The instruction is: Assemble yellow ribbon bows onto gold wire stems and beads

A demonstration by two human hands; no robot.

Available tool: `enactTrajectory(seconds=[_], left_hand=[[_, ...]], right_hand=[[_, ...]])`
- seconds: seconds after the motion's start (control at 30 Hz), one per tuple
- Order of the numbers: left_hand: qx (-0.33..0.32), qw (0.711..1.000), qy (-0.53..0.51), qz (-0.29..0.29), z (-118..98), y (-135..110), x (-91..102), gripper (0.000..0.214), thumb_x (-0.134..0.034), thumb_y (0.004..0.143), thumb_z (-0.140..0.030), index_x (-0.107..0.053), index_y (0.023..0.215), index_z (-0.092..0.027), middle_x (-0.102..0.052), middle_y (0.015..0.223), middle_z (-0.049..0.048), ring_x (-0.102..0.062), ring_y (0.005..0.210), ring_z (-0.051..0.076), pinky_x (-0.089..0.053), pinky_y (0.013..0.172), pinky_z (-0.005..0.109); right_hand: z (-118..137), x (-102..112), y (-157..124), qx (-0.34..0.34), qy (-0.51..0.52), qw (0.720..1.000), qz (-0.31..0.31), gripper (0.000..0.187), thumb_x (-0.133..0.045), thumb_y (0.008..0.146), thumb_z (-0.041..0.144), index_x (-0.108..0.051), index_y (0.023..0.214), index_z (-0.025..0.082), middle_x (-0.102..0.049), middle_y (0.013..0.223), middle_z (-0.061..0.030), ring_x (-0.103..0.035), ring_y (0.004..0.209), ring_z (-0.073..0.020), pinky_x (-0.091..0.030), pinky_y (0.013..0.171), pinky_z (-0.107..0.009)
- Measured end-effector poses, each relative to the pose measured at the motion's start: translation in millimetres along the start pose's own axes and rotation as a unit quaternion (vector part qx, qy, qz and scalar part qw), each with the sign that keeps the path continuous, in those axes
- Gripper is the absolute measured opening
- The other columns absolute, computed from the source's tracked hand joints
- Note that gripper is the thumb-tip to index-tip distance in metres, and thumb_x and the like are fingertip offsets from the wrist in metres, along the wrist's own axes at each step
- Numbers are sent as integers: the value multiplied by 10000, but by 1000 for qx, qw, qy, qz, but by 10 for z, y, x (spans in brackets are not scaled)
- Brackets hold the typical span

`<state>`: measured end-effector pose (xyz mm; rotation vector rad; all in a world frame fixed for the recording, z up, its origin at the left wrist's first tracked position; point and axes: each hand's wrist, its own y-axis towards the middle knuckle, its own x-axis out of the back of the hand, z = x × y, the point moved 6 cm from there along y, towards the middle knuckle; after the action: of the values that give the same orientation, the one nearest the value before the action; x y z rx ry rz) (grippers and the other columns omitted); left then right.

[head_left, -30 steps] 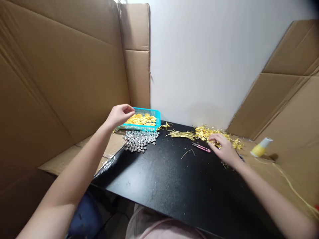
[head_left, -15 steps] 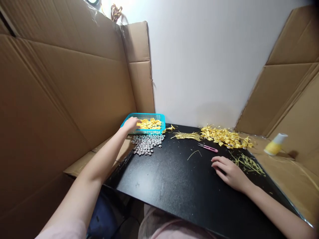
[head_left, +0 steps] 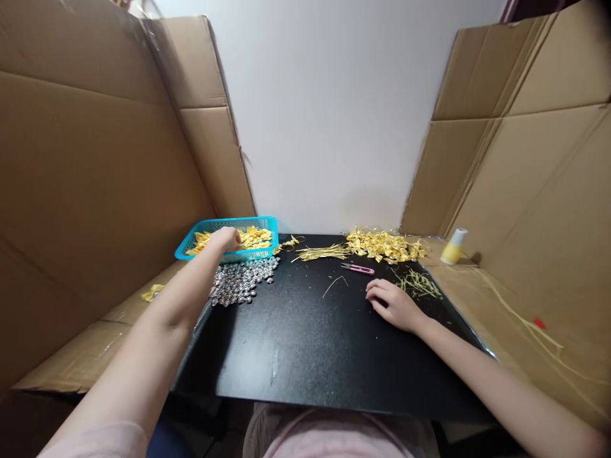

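Observation:
My left hand [head_left: 224, 239] reaches into a turquoise mesh basket [head_left: 191, 240] full of yellow bows at the back left, its fingers curled down among them; what they hold is hidden. In front of the basket lies a heap of small silver bells [head_left: 241, 283]. My right hand [head_left: 394, 304] rests on the black table [head_left: 310, 343] with fingers loosely curled and nothing visible in it, beside a small bunch of greenish-yellow trimmings [head_left: 419, 284]. Pink thread snips [head_left: 358, 269] lie just behind it.
A pile of yellow bows [head_left: 382, 243] and a bundle of gold strands [head_left: 319, 254] lie at the table's back edge. A yellow thread spool [head_left: 453, 247] stands at the right on cardboard. Cardboard walls enclose both sides. One stray yellow bow [head_left: 151, 293] lies at the left.
My left hand dropped from above the basket down into it. My right hand drew back from the bow pile toward me and now rests on the table. The camera swung right.

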<state>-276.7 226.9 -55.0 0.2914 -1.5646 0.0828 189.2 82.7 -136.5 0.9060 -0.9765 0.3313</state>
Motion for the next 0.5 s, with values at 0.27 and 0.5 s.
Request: enactTrajectory(seconds=[0.27,0.5], left_hand=[[-53,975,-170,-133,-610,-558,343,336,-570,780,-339,-683,1014,-126,-727,922,87,-661,831,196,-496,693,250],[-290,801,-523,16,-2086,-1760,-197,188,-664,692,-298,-630,805,-152,-647,704,12,-584,624,125,-460,573,224]], right_hand=[[102,-39,104,-79,177,977,-87,65,-536,815,161,-592,823,192,-622,895,-63,-596,796,-165,-504,720,-310],[209,-478,459,-225,431,855,-181,380,-695,703,368,-588,1023,193,-653,930,-57,-618,713,-144,-524,665,-292]])
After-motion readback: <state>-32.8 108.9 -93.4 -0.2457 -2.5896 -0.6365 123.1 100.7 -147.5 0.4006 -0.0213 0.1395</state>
